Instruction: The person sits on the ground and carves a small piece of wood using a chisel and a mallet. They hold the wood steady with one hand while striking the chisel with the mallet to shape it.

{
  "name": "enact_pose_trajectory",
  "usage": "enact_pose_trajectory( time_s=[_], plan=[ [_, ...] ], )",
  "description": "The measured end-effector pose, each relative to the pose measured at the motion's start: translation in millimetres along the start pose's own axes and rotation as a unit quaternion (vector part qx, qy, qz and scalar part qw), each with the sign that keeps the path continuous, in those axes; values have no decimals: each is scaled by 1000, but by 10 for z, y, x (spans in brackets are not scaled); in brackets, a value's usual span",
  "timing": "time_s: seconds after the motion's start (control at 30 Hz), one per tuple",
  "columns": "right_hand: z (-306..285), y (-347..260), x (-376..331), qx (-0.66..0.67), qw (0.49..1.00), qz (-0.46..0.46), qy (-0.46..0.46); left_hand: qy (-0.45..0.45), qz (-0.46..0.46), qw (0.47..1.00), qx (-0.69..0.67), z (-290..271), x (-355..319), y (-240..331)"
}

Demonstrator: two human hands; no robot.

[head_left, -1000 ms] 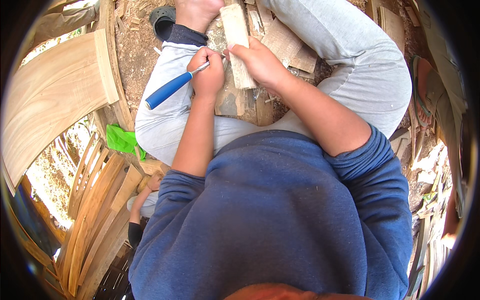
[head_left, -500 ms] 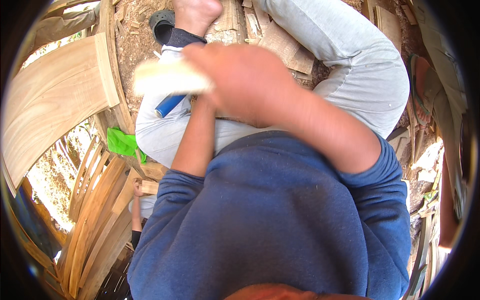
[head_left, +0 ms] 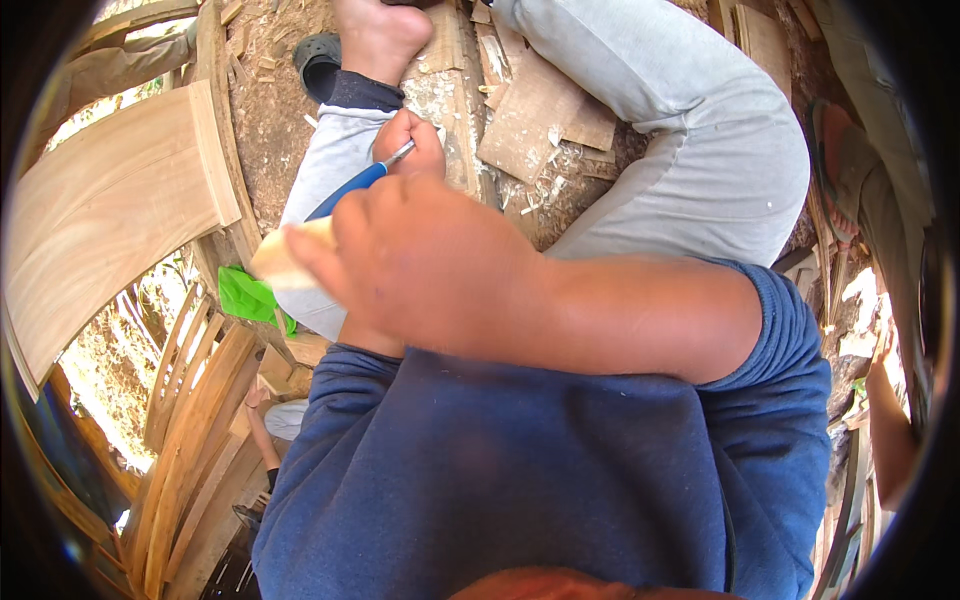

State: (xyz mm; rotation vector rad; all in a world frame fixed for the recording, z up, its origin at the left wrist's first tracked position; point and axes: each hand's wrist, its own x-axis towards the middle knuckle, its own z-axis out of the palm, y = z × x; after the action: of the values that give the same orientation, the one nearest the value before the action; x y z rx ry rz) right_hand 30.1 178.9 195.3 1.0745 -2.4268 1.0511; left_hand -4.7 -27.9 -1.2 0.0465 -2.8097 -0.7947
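Note:
Near my left shin, my left hand (head_left: 408, 143) is closed in a fist on the steel shank of a blue-handled chisel (head_left: 352, 188). The handle slants down and left out of the fist; its cutting end is hidden. Closer to my body, my right hand (head_left: 430, 255) grips a pale wooden piece, perhaps a mallet (head_left: 275, 262), whose other end is covered by the hand. This wood is apart from the chisel handle in the picture. My right forearm crosses in front of the left one and hides much of it.
A plank (head_left: 455, 110) with pale shavings lies between my legs, beside flat wood offcuts (head_left: 535, 115). A curved wood panel (head_left: 120, 200) and a green cloth (head_left: 245, 293) are at the left. Another person's hand (head_left: 257, 397) shows lower left; a sandalled foot (head_left: 838, 165) is at the right.
My right hand has swung down toward my body with the wooden piece. My left fist and the chisel's shank, hidden before, now show.

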Motion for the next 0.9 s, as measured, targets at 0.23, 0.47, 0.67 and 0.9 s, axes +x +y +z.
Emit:
enact_pose_trajectory(
  time_s=[0.23,0.47,0.67,0.9],
  plan=[
    [193,31,-21,71,997,-16,12,-33,-40,998,26,-62,-6,150],
    [200,-1,-60,160,986,-26,28,4,-3,998,-58,-32,-26,50],
    [146,4,-90,171,985,-25,13,0,-31,996,-84,-33,-19,119],
    [-78,-127,4,125,990,-63,-14,-13,-7,999,-45,-25,-32,38]
  ],
)
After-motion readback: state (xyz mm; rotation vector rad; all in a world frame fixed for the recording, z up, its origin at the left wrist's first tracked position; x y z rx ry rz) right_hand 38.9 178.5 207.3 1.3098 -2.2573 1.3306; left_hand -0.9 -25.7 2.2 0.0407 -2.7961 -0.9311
